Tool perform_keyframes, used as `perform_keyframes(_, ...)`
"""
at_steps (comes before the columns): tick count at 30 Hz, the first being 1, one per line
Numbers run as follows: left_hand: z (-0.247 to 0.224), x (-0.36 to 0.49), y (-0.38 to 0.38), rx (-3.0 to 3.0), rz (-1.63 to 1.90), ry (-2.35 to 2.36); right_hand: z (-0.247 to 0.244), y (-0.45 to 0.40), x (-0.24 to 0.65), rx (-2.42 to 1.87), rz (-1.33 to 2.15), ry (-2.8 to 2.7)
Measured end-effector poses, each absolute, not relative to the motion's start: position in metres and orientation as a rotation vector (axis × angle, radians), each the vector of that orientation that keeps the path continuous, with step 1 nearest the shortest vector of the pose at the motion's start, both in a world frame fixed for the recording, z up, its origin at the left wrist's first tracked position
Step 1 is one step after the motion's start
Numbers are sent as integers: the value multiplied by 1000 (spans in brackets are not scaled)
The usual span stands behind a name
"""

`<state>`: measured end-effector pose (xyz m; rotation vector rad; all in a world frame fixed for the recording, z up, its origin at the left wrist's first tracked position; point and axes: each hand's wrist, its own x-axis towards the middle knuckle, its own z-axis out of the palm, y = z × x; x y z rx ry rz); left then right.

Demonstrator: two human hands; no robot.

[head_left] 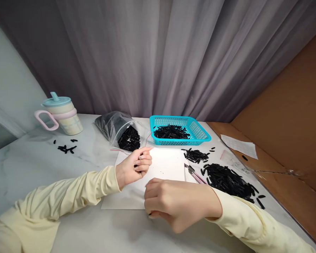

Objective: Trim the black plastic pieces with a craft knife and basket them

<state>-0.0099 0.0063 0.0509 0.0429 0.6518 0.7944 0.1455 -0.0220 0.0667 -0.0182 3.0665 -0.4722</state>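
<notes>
My left hand (137, 165) is held over the white paper (164, 160), its fingers curled into the palm. Small black strips show between those fingers. Closer to me, my right hand (171, 202) has its back turned up and its fingers pressed together at the paper's near edge. A dark speck shows by its thumb, but what the fingertips hold is hidden. Beyond my left hand lies an open clear plastic bag (113, 130) with many black strips (130, 138) inside. Pink-handled tweezers or scissors (196, 174) rest right of the paper.
A blue basket (180, 141) with black strips stands at the back. A large heap of strips (230, 181) and a smaller pile (196, 155) lie to the right, near a small clear bag (231, 160). A lidded cup (71, 123) and some loose strips (65, 149) are at left.
</notes>
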Motion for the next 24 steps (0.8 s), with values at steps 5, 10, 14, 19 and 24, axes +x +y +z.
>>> perform_keyframes(5,51,-11,7,57,785,643,64,-19,145,37,-419,3141)
perform_keyframes(10,50,-12,7,43,820,623,62,-21,144,-112,-576,3079)
perform_keyframes(14,50,-11,7,34,815,616,62,-22,144,-29,-501,3118)
perform_keyframes(19,51,-12,7,20,835,593,67,-20,147,61,-451,3008)
perform_keyframes(24,54,-12,5,20,846,552,64,-17,146,90,-431,3116)
